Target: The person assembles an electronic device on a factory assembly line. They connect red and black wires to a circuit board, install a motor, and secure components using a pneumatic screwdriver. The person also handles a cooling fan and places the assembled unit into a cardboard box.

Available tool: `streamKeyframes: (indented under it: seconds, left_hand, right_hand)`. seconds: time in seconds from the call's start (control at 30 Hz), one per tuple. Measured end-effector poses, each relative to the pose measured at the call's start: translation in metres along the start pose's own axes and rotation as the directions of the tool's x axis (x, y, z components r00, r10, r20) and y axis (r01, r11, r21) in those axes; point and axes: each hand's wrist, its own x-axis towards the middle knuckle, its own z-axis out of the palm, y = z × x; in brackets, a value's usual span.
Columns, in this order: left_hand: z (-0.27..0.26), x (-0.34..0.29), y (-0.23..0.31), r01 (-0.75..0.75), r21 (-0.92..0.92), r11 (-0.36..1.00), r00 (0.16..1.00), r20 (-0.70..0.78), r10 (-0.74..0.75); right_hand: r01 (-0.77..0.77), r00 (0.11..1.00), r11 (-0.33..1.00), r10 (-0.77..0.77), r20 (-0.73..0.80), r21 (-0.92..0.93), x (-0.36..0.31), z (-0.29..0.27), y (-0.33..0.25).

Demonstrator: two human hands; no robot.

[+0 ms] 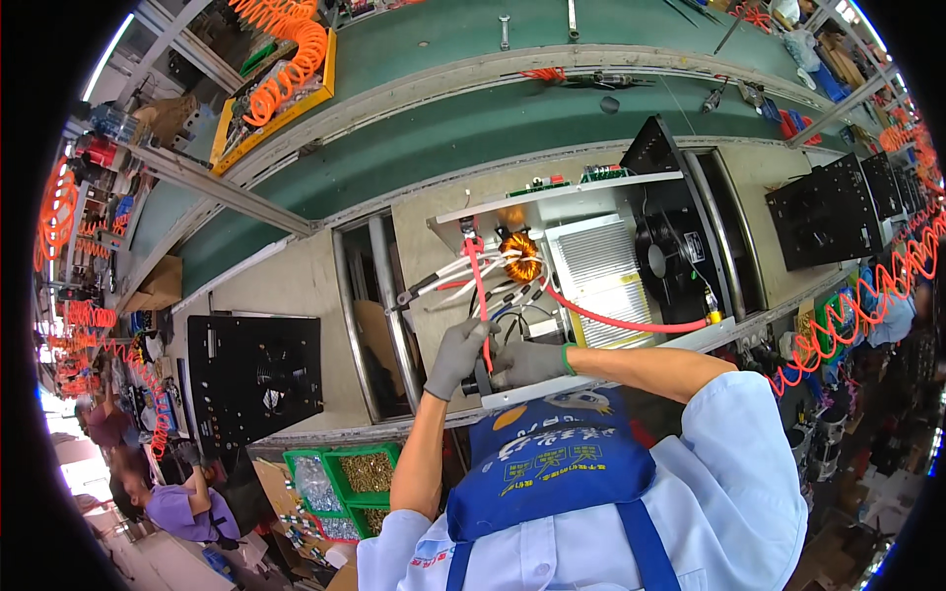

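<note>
Two gray-gloved hands meet at the near edge of an open metal box point(581, 202). The left hand point(456, 357) has its fingers closed around a red cable point(479, 286) rising toward twelve o'clock. The right hand point(532, 364) is just beside it, at three o'clock; I cannot tell whether its fingers grip anything. From the hands, a copper coil point(520, 258) sits at twelve, a black fan point(657, 258) at two.

The left gloved hand point(458, 357) hides part of a red cable point(480, 281); what the right gloved hand point(532, 364) touches with its fingertips is too small to tell. The upper edge cuts off an orange coiled hose point(308, 44) and a steel tool point(573, 20) — a co-worker point(180, 510) has a blurred face.
</note>
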Motion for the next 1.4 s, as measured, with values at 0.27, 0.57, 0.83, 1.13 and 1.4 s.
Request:
streamKeyframes:
  seconds: [0.27, 0.57, 0.83, 1.13, 1.4]
  left_hand:
    - [0.002, 0.003, 0.018, 0.078, -0.009, 0.997, 0.997, -0.002, -0.078]
    - [0.010, -0.002, -0.008, 0.114, -0.091, 0.989, 0.976, -0.175, -0.129]
    - [0.016, -0.005, 0.015, 0.163, -0.179, 0.970, 0.927, -0.309, -0.213]
    - [0.012, 0.004, -0.007, 0.083, -0.203, 0.976, 0.962, -0.238, -0.132]
    - [0.005, -0.001, 0.001, 0.062, -0.173, 0.983, 0.991, -0.110, -0.082]
  right_hand:
    - [0.003, 0.987, 0.848, -0.086, -0.132, -0.529, 0.011, -0.114, 0.022]
    - [-0.746, 0.442, 0.385, -0.323, -0.837, -0.543, -0.017, -0.431, -0.102]
    - [-0.582, 0.557, 0.422, -0.417, -0.719, -0.695, -0.016, -0.465, -0.067]
    - [0.494, 0.302, 0.865, -0.072, -0.950, 0.091, -0.119, -0.356, -0.064]
    - [0.313, 0.652, 0.898, 0.033, -0.757, 0.308, -0.138, -0.111, -0.093]
